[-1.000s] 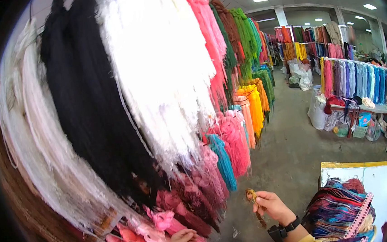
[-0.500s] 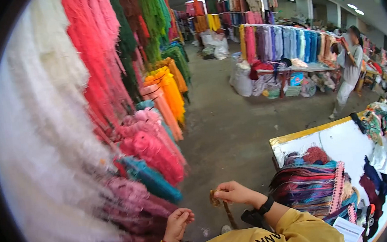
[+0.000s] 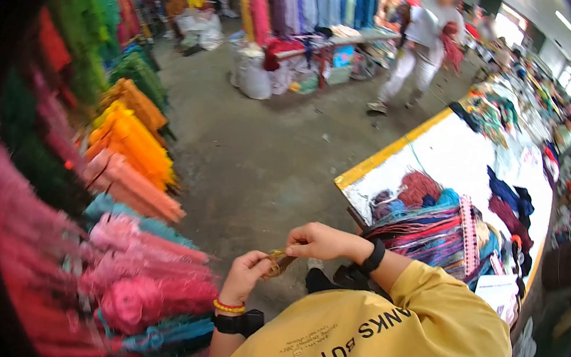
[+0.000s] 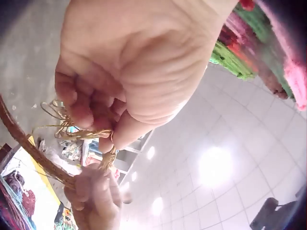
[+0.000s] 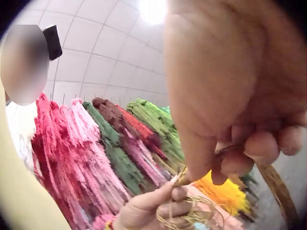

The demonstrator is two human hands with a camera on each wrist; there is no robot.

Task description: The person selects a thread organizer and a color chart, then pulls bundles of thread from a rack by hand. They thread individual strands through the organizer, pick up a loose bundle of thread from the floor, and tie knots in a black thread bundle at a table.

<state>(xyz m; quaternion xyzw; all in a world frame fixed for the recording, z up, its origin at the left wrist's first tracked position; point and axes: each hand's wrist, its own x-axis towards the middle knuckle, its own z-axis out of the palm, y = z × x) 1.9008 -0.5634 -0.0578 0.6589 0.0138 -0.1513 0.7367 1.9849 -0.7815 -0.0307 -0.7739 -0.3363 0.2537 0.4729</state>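
Note:
A small tangle of tan-gold yarn (image 3: 277, 262) is held between both hands in front of the yellow sweatshirt. My left hand (image 3: 247, 274) pinches its loose loops; the left wrist view shows fingers and thumb closed on the thin strands (image 4: 79, 132). My right hand (image 3: 317, 240) grips the other end, where the strands join a brownish twisted cord (image 5: 273, 184). In the right wrist view the left hand (image 5: 153, 206) holds the yarn loops (image 5: 192, 216) below the right fingers (image 5: 240, 160).
Racks of hanging yarn skeins, pink (image 3: 140, 297), orange (image 3: 131, 133) and green, line the left. A white table with a yellow edge (image 3: 390, 150) at the right carries a multicoloured yarn bundle (image 3: 437, 230). A person (image 3: 416, 47) walks across the concrete floor beyond.
The head view swung right and down, away from the white and black skeins. My left hand left the pink yarn and came up to meet the right hand on the tan yarn.

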